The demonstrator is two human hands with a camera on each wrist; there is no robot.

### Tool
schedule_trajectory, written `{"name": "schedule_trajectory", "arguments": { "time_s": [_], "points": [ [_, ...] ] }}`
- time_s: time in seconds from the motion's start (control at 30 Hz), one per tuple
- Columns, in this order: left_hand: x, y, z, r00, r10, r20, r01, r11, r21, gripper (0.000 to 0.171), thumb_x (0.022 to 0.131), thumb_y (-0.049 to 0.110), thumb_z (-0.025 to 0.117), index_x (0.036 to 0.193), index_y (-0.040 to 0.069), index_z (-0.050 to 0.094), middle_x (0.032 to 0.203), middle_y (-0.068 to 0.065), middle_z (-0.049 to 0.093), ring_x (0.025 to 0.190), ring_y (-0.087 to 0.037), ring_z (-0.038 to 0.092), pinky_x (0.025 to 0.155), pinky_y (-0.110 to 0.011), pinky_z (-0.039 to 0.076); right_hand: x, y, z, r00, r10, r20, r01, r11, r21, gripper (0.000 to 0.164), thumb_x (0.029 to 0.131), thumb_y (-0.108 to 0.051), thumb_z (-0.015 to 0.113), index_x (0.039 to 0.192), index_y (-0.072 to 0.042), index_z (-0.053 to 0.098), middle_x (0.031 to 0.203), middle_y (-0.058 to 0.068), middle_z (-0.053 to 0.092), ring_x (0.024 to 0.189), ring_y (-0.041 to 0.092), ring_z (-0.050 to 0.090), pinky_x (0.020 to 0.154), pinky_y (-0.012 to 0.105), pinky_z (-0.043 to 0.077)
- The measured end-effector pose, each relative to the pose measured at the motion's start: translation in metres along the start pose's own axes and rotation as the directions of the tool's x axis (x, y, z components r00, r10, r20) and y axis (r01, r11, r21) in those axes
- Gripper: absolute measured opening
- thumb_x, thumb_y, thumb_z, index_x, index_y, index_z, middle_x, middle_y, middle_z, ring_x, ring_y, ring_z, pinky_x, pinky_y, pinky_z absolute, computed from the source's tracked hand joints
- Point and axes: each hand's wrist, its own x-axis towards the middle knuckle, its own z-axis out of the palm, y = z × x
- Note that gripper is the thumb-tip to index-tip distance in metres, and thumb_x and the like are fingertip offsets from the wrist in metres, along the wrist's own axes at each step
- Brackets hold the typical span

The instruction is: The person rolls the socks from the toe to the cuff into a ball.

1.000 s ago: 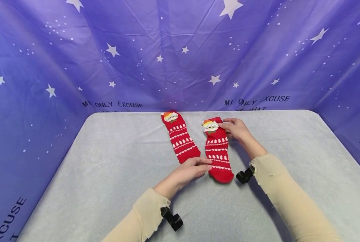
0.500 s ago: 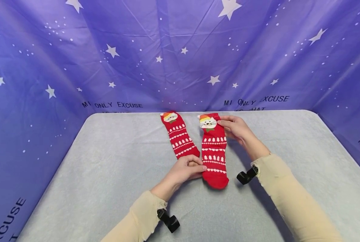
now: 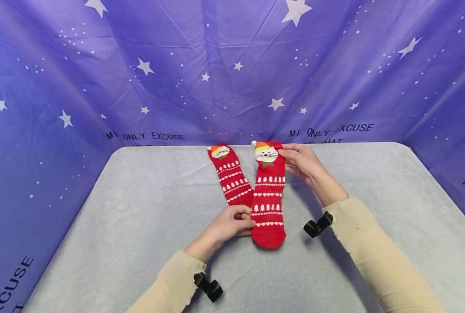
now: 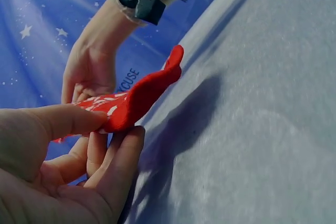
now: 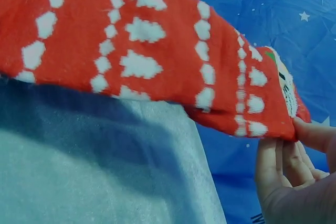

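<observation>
A red sock (image 3: 268, 195) with white trees, hearts and a cat face is held off the table between both hands. My left hand (image 3: 229, 224) pinches its left edge near the toe, thumb on top and fingers beneath, as the left wrist view shows on the sock (image 4: 137, 102). At the cuff end my right hand (image 3: 303, 163) pinches the right edge beside the cat face; the right wrist view shows thumb and fingers on the sock (image 5: 220, 66). A second, matching sock (image 3: 232, 176) lies on the table to the left, its toe end hidden behind the held sock and left hand.
A pale grey cloth covers the table (image 3: 138, 226). Behind and at the sides hangs a purple-blue curtain (image 3: 177, 87) with white stars and lettering, close to the table's back edge. Black camera mounts (image 3: 318, 225) stick out from both wrists.
Both hands have lifted the right-hand sock off the table and moved it left, so it now overlaps the other sock's toe end. The left hand's fingers have closed on its edge.
</observation>
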Motion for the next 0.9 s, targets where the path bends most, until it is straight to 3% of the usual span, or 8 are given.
{"name": "schedule_trajectory", "arguments": {
  "time_s": [0.3, 0.47, 0.7, 0.9],
  "points": [
    [-0.008, 0.002, -0.009, 1.000, 0.003, 0.005, -0.003, 0.998, 0.058, 0.010, 0.089, -0.005, 0.059, 0.093, 0.002, 0.052, 0.080, 0.003, 0.052, 0.078, -0.006, 0.060, 0.079, -0.031, 0.061, 0.000, -0.006, 0.011, 1.000, -0.008, -0.016, 0.008, 1.000, 0.030, 0.006, 0.102, -0.010, 0.051, 0.107, -0.013, 0.049, 0.082, -0.014, 0.067, 0.075, 0.001, 0.066, 0.067, 0.019, 0.057],
    [-0.009, 0.006, -0.012, 1.000, 0.005, -0.010, -0.004, 0.999, 0.051, 0.012, 0.092, -0.003, 0.057, 0.093, 0.005, 0.049, 0.082, 0.003, 0.049, 0.079, -0.008, 0.059, 0.077, -0.031, 0.062, 0.004, -0.009, 0.020, 1.000, -0.020, 0.011, 0.019, 0.998, 0.056, 0.005, 0.104, -0.010, 0.046, 0.106, -0.015, 0.045, 0.082, -0.012, 0.067, 0.073, 0.002, 0.066, 0.067, 0.021, 0.057],
    [-0.007, 0.009, -0.018, 0.999, 0.013, -0.052, -0.012, 0.999, 0.032, 0.014, 0.092, -0.003, 0.056, 0.091, 0.007, 0.046, 0.084, 0.003, 0.048, 0.076, -0.007, 0.060, 0.069, -0.023, 0.059, 0.010, -0.016, 0.035, 0.999, -0.018, 0.030, 0.016, 0.999, 0.043, 0.005, 0.106, -0.015, 0.043, 0.108, -0.018, 0.045, 0.083, -0.009, 0.065, 0.074, 0.004, 0.065, 0.066, 0.023, 0.056],
    [-0.005, 0.011, -0.024, 0.996, 0.041, -0.081, -0.041, 0.999, 0.004, 0.011, 0.092, -0.004, 0.055, 0.095, 0.004, 0.048, 0.088, 0.002, 0.049, 0.077, -0.007, 0.059, 0.070, -0.022, 0.060, 0.017, -0.021, 0.046, 0.999, -0.009, 0.042, 0.007, 0.999, 0.050, 0.005, 0.106, -0.016, 0.042, 0.108, -0.019, 0.046, 0.084, -0.008, 0.063, 0.074, 0.004, 0.065, 0.066, 0.023, 0.055]
  ]
}}
